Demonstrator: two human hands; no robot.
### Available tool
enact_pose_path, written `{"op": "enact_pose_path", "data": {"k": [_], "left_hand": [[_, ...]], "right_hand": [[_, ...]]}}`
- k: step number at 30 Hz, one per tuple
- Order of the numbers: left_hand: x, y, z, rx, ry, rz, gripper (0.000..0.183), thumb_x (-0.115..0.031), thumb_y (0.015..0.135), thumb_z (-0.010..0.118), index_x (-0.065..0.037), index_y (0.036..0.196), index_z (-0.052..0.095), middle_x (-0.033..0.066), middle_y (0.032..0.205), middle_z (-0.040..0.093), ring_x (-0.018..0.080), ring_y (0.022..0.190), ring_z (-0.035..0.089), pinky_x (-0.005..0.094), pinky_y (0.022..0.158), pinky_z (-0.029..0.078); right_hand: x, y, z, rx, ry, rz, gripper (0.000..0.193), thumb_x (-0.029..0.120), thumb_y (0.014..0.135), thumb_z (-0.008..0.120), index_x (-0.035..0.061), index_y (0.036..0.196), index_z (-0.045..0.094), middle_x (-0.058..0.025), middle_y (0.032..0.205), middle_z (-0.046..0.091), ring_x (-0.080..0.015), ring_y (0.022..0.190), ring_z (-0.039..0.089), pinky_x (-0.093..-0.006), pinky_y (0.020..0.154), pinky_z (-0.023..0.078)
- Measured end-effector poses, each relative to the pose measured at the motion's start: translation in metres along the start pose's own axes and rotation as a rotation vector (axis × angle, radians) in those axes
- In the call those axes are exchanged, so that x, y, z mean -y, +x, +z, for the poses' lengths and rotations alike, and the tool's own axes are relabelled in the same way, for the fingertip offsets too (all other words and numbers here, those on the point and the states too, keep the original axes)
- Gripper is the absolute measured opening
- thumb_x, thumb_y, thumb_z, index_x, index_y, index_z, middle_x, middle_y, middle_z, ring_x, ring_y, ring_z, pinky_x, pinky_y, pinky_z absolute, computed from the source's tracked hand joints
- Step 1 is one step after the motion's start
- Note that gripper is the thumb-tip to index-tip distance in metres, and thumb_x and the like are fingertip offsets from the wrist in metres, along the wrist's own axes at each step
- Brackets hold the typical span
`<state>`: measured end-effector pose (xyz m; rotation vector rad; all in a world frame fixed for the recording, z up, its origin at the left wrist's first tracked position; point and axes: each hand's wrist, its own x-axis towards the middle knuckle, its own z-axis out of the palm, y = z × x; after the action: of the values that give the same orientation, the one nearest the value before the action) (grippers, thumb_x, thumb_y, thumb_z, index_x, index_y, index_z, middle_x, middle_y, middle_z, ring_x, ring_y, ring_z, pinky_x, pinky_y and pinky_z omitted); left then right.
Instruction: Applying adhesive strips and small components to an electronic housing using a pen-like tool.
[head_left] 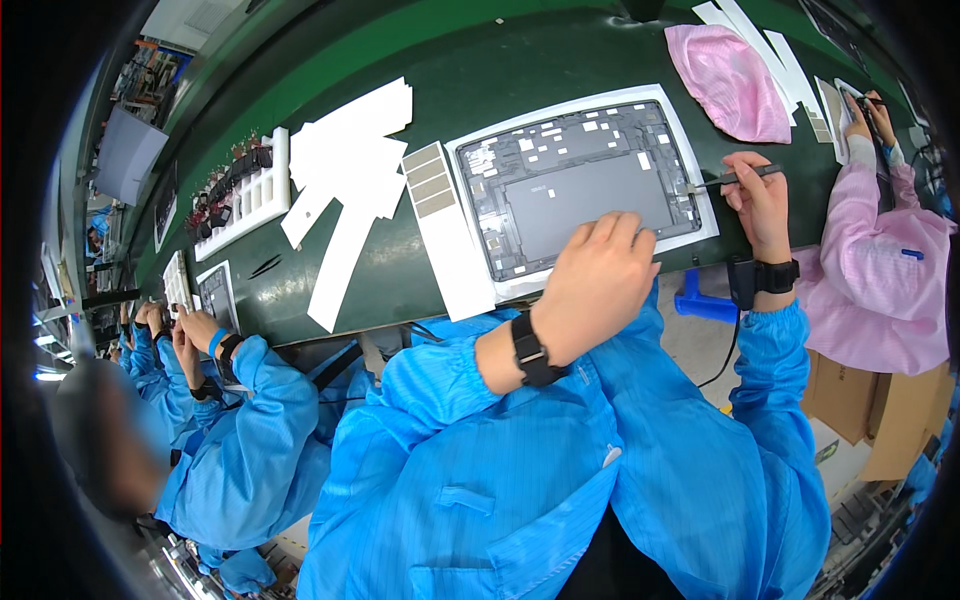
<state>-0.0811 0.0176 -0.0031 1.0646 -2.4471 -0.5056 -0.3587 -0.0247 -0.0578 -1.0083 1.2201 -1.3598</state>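
An opened tablet housing (pixel 590 190) lies on a white sheet (pixel 708 215), its dark inside dotted with small white stickers. My right hand (pixel 760 205) grips dark tweezers (pixel 738 178); their tips reach the housing's right edge. My left hand (pixel 600 280) is bent over the near edge of the housing, fingers curled and close together. Its fingertips are turned away, so whatever they pinch is hidden. Left of the housing lies a white strip (pixel 450 255) bearing several grey-brown rectangular pads (pixel 432 182).
White paper strips (pixel 350 165) lie on the green table (pixel 480 75), with a white foam tray (pixel 262 195) of small parts beyond them. A pink cap (pixel 725 80) rests at the far right. Co-workers sit on both sides, in a blue sleeve (pixel 265 400) and a pink sleeve (pixel 860 220).
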Motion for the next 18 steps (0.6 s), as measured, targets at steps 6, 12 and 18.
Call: {"op": "enact_pose_path", "data": {"k": [6, 12, 18], "left_hand": [[-0.01, 0.015, 0.027, 0.046, 0.109, -0.041, 0.029, -0.019, 0.08, 0.07, -0.001, 0.1, 0.061, 0.012, 0.106, 0.058, 0.0281, 0.1, 0.059, 0.0375, 0.079, 0.051], [-0.016, 0.022, 0.037, 0.078, 0.282, -0.042, 0.031, -0.023, 0.079, 0.071, -0.003, 0.101, 0.06, 0.0081, 0.099, 0.057, 0.0221, 0.093, 0.058, 0.0338, 0.069, 0.053], [-0.019, 0.03, 0.041, 0.09, 0.359, -0.051, 0.033, -0.024, 0.079, 0.072, -0.003, 0.102, 0.06, 0.0061, 0.093, 0.056, 0.0207, 0.088, 0.058, 0.0321, 0.066, 0.051]], "right_hand": [[-0.006, -0.004, -0.007, 0.032, -0.12, -0.029, 0.02, 0.014, 0.095, 0.06, -0.0041, 0.101, 0.066, -0.0017, 0.069, 0.06, -0.0046, 0.053, 0.051, -0.0176, 0.051, 0.039], [-0.001, -0.006, -0.002, 0.025, -0.27, -0.083, 0.018, 0.012, 0.095, 0.059, -0.0038, 0.1, 0.067, -0.002, 0.073, 0.061, -0.0047, 0.058, 0.053, -0.0186, 0.054, 0.041], [0.016, -0.014, 0.003, 0.043, -0.43, -0.081, 0.017, 0.011, 0.094, 0.059, -0.0026, 0.1, 0.068, -0.0025, 0.078, 0.063, -0.0067, 0.063, 0.057, -0.0204, 0.058, 0.044]]}}
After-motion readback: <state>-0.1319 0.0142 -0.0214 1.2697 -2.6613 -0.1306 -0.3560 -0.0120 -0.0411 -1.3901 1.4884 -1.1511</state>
